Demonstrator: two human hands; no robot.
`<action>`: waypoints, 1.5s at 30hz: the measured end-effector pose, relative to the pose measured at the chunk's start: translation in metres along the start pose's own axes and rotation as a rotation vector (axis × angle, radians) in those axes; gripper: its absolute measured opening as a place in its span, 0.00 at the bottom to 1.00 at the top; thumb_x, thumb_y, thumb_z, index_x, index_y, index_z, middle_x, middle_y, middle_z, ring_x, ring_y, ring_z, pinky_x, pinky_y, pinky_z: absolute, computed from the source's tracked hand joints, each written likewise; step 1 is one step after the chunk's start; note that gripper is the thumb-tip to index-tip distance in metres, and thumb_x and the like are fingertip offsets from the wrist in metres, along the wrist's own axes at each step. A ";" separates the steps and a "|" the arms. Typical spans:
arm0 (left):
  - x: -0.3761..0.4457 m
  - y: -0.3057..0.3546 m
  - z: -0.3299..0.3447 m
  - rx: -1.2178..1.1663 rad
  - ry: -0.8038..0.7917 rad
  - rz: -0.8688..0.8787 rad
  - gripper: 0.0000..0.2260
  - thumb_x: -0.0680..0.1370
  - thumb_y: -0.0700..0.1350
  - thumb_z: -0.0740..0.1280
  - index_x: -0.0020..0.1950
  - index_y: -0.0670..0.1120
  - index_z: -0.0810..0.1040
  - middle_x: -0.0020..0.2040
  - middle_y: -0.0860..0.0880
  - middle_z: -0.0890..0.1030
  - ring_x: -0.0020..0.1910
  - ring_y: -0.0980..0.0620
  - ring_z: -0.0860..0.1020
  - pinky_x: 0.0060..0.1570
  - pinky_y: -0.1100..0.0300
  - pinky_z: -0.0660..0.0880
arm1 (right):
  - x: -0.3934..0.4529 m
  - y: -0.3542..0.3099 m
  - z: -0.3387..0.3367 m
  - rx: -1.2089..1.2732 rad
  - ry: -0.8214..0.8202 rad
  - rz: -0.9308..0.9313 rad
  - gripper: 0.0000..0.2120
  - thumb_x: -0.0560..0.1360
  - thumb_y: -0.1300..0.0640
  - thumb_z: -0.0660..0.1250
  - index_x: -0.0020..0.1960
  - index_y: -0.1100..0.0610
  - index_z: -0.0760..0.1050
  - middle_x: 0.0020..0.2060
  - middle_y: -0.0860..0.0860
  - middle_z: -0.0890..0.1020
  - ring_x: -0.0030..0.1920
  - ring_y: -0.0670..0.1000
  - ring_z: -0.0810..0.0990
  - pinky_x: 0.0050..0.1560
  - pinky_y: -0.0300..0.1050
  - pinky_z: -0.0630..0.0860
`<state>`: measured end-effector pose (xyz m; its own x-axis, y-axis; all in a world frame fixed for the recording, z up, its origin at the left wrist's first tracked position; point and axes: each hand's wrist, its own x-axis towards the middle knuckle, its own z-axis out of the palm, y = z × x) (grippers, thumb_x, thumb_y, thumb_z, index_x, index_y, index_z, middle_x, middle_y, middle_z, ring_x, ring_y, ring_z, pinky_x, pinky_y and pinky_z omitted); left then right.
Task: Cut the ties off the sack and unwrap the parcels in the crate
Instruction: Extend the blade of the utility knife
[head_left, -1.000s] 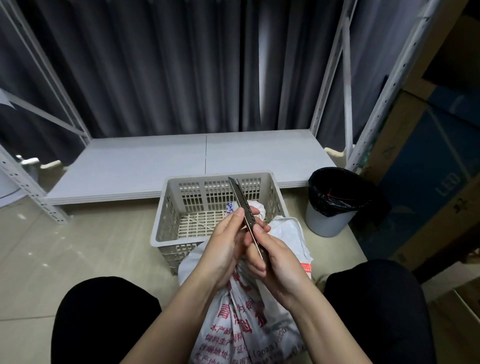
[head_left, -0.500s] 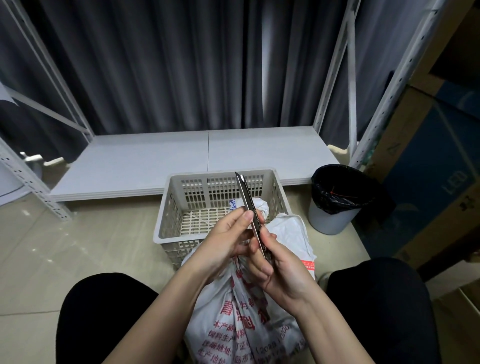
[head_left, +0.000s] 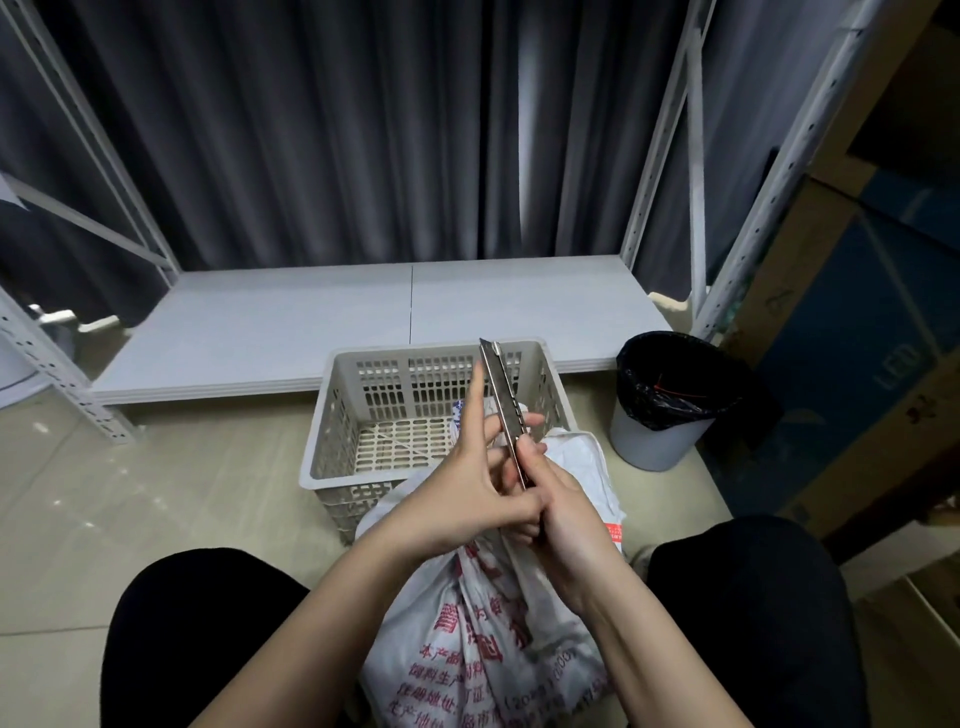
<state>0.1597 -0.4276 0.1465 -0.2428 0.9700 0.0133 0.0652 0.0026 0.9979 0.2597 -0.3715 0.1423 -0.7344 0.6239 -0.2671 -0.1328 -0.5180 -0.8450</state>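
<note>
A dark pleated curtain (head_left: 322, 130) hangs behind a low grey shelf board (head_left: 363, 322), framed by white perforated uprights (head_left: 670, 156). A grey bin with a black liner (head_left: 670, 400) stands on the tiled floor (head_left: 156, 493). Cardboard boxes (head_left: 857, 338) are stacked beside it.

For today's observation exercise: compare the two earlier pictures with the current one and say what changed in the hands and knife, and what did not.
The left hand opened: its index finger, earlier pressed on the utility knife, now points straight up beside it. The right hand still grips the handle, blade tip up. The sack, crate and bin stayed put.
</note>
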 end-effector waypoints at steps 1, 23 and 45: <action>0.002 0.001 -0.001 0.047 0.013 -0.002 0.55 0.67 0.38 0.73 0.74 0.64 0.34 0.70 0.45 0.70 0.61 0.53 0.77 0.52 0.64 0.76 | 0.000 -0.001 -0.001 -0.001 -0.003 0.005 0.14 0.76 0.46 0.60 0.41 0.54 0.77 0.24 0.47 0.69 0.22 0.42 0.59 0.24 0.36 0.53; -0.003 -0.011 0.018 0.438 0.398 0.132 0.44 0.68 0.50 0.66 0.72 0.71 0.41 0.49 0.60 0.73 0.39 0.59 0.79 0.40 0.56 0.79 | -0.004 -0.003 0.008 -0.116 0.098 0.003 0.18 0.80 0.47 0.58 0.40 0.58 0.77 0.22 0.46 0.74 0.21 0.42 0.68 0.22 0.33 0.62; 0.002 -0.001 0.006 0.505 0.169 -0.014 0.38 0.74 0.39 0.67 0.77 0.57 0.52 0.44 0.58 0.70 0.37 0.58 0.72 0.47 0.58 0.74 | 0.014 -0.017 0.004 0.298 -0.116 0.106 0.13 0.79 0.57 0.50 0.45 0.61 0.71 0.28 0.52 0.69 0.28 0.47 0.69 0.32 0.37 0.70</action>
<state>0.1654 -0.4244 0.1450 -0.3969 0.9164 0.0519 0.5082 0.1723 0.8438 0.2492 -0.3562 0.1550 -0.8233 0.4951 -0.2775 -0.2273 -0.7355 -0.6382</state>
